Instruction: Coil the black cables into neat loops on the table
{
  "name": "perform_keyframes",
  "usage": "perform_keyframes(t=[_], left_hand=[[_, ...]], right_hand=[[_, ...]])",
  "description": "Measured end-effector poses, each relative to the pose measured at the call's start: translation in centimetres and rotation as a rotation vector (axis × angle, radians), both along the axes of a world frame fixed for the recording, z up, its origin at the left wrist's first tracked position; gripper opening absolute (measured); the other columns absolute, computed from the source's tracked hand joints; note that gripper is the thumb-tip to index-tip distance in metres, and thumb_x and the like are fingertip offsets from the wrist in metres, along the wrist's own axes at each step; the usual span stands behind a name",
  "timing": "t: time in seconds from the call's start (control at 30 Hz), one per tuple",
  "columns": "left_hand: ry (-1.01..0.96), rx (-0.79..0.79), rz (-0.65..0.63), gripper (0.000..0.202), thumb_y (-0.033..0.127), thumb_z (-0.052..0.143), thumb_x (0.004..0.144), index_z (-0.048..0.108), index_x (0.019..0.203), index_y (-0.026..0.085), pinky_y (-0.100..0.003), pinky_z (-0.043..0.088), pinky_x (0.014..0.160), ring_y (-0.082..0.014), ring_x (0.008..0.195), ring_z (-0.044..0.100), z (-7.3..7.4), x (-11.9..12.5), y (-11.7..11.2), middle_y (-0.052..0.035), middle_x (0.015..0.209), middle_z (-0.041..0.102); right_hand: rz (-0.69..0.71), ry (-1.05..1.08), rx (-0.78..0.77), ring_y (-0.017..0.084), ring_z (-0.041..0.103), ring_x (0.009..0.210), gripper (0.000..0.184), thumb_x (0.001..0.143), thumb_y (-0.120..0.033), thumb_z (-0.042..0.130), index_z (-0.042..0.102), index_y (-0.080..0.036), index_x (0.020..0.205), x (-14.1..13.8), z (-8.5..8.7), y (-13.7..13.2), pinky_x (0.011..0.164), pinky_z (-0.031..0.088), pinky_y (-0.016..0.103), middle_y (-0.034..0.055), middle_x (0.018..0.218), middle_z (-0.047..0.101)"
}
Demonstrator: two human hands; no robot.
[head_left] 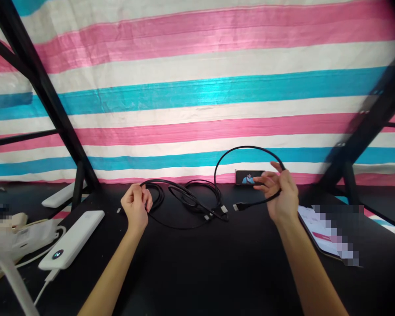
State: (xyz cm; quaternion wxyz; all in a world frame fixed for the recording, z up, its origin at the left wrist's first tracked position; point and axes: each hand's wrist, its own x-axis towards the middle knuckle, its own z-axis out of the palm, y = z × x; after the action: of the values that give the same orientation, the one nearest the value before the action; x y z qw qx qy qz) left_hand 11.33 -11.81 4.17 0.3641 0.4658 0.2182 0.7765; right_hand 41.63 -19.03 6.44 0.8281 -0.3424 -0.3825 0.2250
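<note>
Black cable (pixel 248 147), one held length: slim, smooth, slightly glossy, raised in an arch above the table between the two hands. Dark plug (pixel 240 206) with metal tip at its end, pointing left from the right hand.

Right hand (pixel 282 199), one: cable held along the thumb side and across the palm; remaining fingers loosely spread.

Left hand (pixel 135 204), one: fingers curled, thumb and forefinger pressed together, pinching black cable; the exact grip is partly hidden.

Black coils (pixel 194 197), on the table between the hands, overlapping; number of separate cables cannot be told. Silver connectors (pixel 224 209), at least two among them.

Small phone (pixel 243 177), one, propped at the back near the right hand, its screen showing a figure in blue. Larger phone (pixel 322 235), one, lying lit beside the right wrist, partly pixelated.

White power banks (pixel 75 239), two, at left; the nearer has a round dark display and one white cord (pixel 52 275) plugged in.

White charger (pixel 36 235), one, far left.

Black table (pixel 210 272), one, bearing all the above.

Striped sheet (pixel 197 92), one, behind: pink, white, blue.
</note>
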Motion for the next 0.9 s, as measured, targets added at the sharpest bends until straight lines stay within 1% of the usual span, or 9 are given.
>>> perform_keyframes(t=[0.1, 0.2, 0.3, 0.4, 0.47, 0.53, 0.6, 0.77, 0.9], left_hand=[[0.05, -0.045, -0.033, 0.036, 0.041, 0.061, 0.08, 0.048, 0.058, 0.015, -0.014, 0.018, 0.029, -0.0024, 0.029, 0.027, -0.3, 0.6, -0.5, 0.0094, 0.041, 0.026], [0.064, -0.11, -0.085, 0.037, 0.044, 0.06, 0.08, 0.048, 0.06, 0.015, -0.014, 0.018, 0.029, -0.002, 0.029, 0.026, -0.7, 1.2, -0.9, 0.0097, 0.041, 0.026], [0.031, -0.187, -0.122, 0.039, 0.048, 0.059, 0.079, 0.046, 0.061, 0.016, -0.013, 0.017, 0.029, -0.0014, 0.03, 0.024, -0.9, 1.5, -1.0, 0.0095, 0.043, 0.026], [-0.017, -0.26, -0.124, 0.039, 0.05, 0.058, 0.079, 0.047, 0.064, 0.016, -0.012, 0.015, 0.029, -0.0016, 0.031, 0.022, -1.1, 1.3, -0.4, 0.0096, 0.045, 0.025], [-0.028, -0.307, -0.118, 0.038, 0.051, 0.058, 0.079, 0.049, 0.068, 0.016, -0.013, 0.015, 0.029, -0.0021, 0.032, 0.021, -1.3, 1.2, 0.1, 0.0099, 0.045, 0.025], [0.022, -0.359, -0.128, 0.038, 0.052, 0.058, 0.078, 0.053, 0.07, 0.015, -0.014, 0.013, 0.03, -0.0025, 0.032, 0.019, -1.6, 1.1, 0.6, 0.0104, 0.044, 0.024], [0.155, -0.38, -0.127, 0.037, 0.051, 0.058, 0.078, 0.057, 0.073, 0.014, -0.015, 0.012, 0.031, -0.0031, 0.033, 0.019, -2.1, 1.2, 1.0, 0.0101, 0.043, 0.024], [0.606, -0.162, 0.034, 0.022, 0.035, 0.058, 0.08, 0.067, 0.084, 0.016, -0.018, 0.03, 0.044, -0.0074, 0.044, 0.038, -3.1, 1.2, 1.2, 0.0042, 0.049, 0.045], [0.726, -0.072, 0.109, 0.018, 0.028, 0.056, 0.079, 0.07, 0.084, 0.018, -0.02, 0.034, 0.049, -0.0092, 0.045, 0.042, -3.0, 0.1, 1.6, 0.0015, 0.053, 0.054]], right_hand=[[0.173, -0.146, -0.091, 0.019, 0.066, 0.08, 0.038, 0.082, -0.05, 0.053, 0.056, -0.023, 0.109, -2.2, -0.3, 0.1, 0.057, 0.056, 0.029, 0.0023, 0.082, 0.064], [0.39, -0.312, -0.242, 0.021, 0.065, 0.084, 0.044, 0.085, -0.052, 0.047, 0.053, -0.019, 0.115, -5.0, -0.9, 0.1, 0.061, 0.056, 0.031, 0.0072, 0.084, 0.065], [0.586, -0.432, -0.389, 0.015, 0.065, 0.063, 0.049, 0.088, -0.052, 0.043, 0.049, -0.017, 0.122, -7.1, -1.5, -0.1, 0.049, 0.051, 0.024, 0.0068, 0.082, 0.065], [0.653, -0.521, -0.446, 0.006, 0.047, 0.037, 0.047, 0.09, -0.049, 0.04, 0.051, -0.018, 0.122, -7.9, -1.9, -0.2, 0.034, 0.031, 0.017, 0.0014, 0.069, 0.061], [0.578, -0.559, -0.434, 0.005, 0.039, 0.037, 0.043, 0.088, -0.048, 0.045, 0.059, -0.015, 0.112, -7.8, -2.1, -0.2, 0.036, 0.028, 0.018, -0.0022, 0.058, 0.055], [0.447, -0.595, -0.417, 0.007, 0.044, 0.044, 0.037, 0.08, -0.045, 0.058, 0.066, -0.015, 0.099, -7.6, -2.2, 0.0, 0.042, 0.035, 0.02, -0.0024, 0.056, 0.054], [0.329, -0.609, -0.413, 0.011, 0.052, 0.053, 0.032, 0.072, -0.042, 0.067, 0.069, -0.016, 0.09, -7.4, -2.2, 0.2, 0.048, 0.041, 0.023, -0.0007, 0.06, 0.059], [0.192, -0.529, -0.394, 0.018, 0.063, 0.068, 0.024, 0.069, -0.037, 0.069, 0.073, -0.017, 0.082, -6.7, -2.5, 0.8, 0.064, 0.049, 0.03, 0.0037, 0.073, 0.07], [-0.063, -0.441, -0.314, 0.019, 0.064, 0.072, 0.019, 0.068, -0.035, 0.069, 0.073, -0.019, 0.079, -4.9, -2.7, 1.5, 0.07, 0.049, 0.033, 0.0028, 0.075, 0.07]])
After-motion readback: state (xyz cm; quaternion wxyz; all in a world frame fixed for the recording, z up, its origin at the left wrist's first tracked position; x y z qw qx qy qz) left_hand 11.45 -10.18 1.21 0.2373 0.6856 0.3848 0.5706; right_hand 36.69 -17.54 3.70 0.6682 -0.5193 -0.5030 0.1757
